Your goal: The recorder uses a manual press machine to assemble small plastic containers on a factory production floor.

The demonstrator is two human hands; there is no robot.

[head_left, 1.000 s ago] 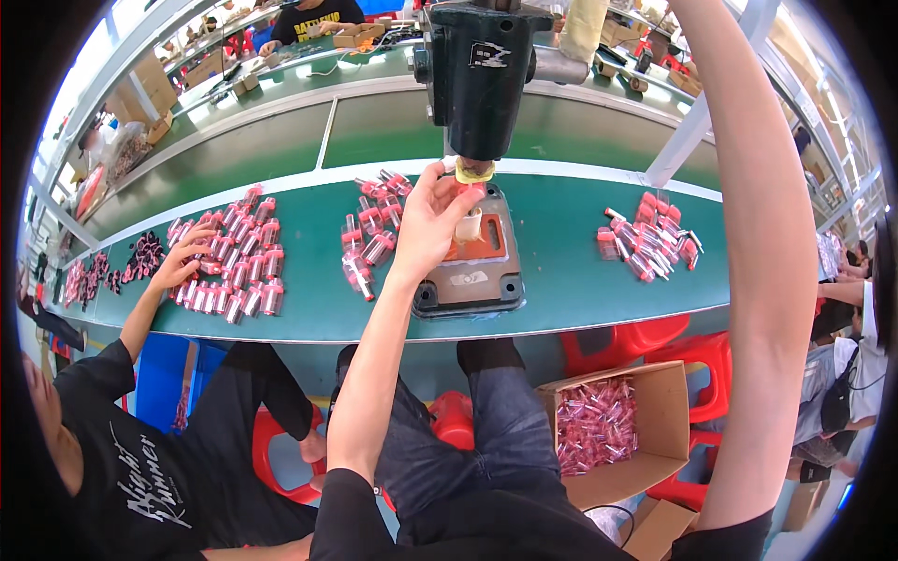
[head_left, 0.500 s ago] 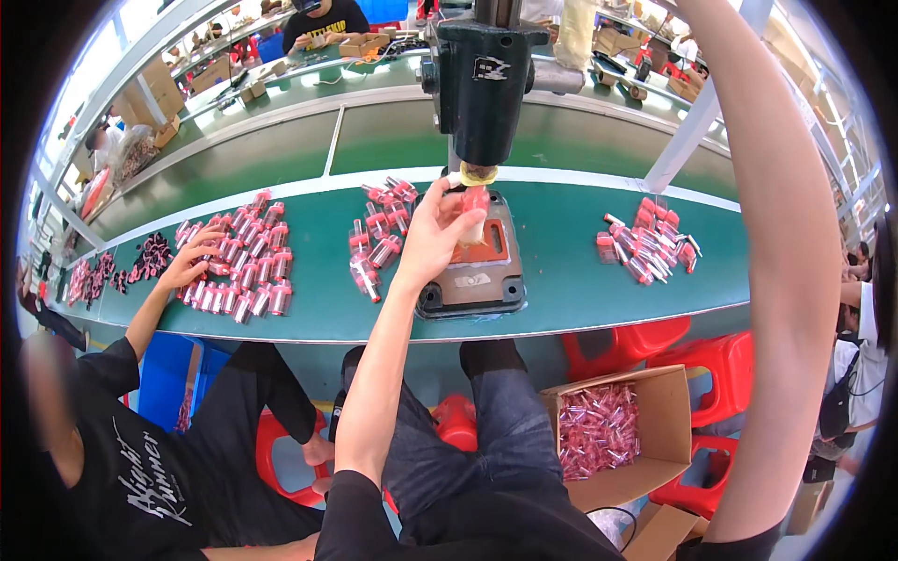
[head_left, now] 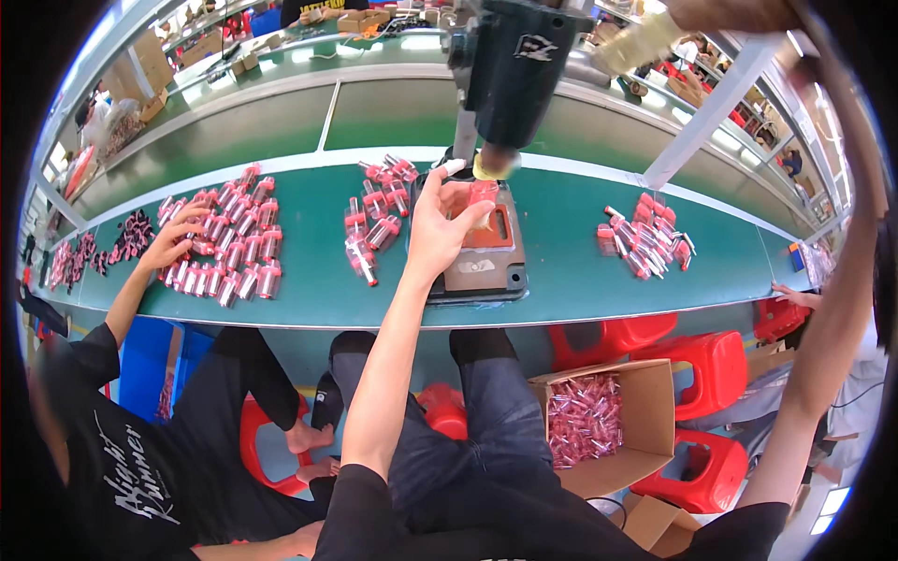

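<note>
- the left hand [head_left: 440, 220] reaches up at the centre of the frame, its fingers closed around a small clear tube with a pink-red cap [head_left: 483, 196], held upright just under the round brass-coloured nose [head_left: 494, 166] of the black press head [head_left: 513, 70].
- the tube sits between the thumb and the curled fingers [head_left: 460, 192], directly above the orange insert of the grey fixture plate [head_left: 486, 266] on the green belt [head_left: 561, 271].
- the tube looks like glossy see-through plastic, slim and cylindrical; the press head is a smooth dark housing, tapering downward; the fixture plate is flat, matte grey, with rounded corners.
- the right arm rises along the right edge of the frame to the right hand [head_left: 725, 14] at the upper edge, where it seems to be wrapped on a pale lever handle [head_left: 645, 42]; how tight the hold is i cannot tell, the hand being cut by the rim.
- loose piles of like tubes lie on the belt: one just left of the hand [head_left: 374, 210], one at centre right [head_left: 645, 238], a big one at the left [head_left: 234, 248].
- a co-worker's hand [head_left: 173, 238] rests on the big left pile.
- lower right, an open cardboard box [head_left: 645, 411] holds more pink tubes, beside red plastic stools [head_left: 711, 369].
</note>
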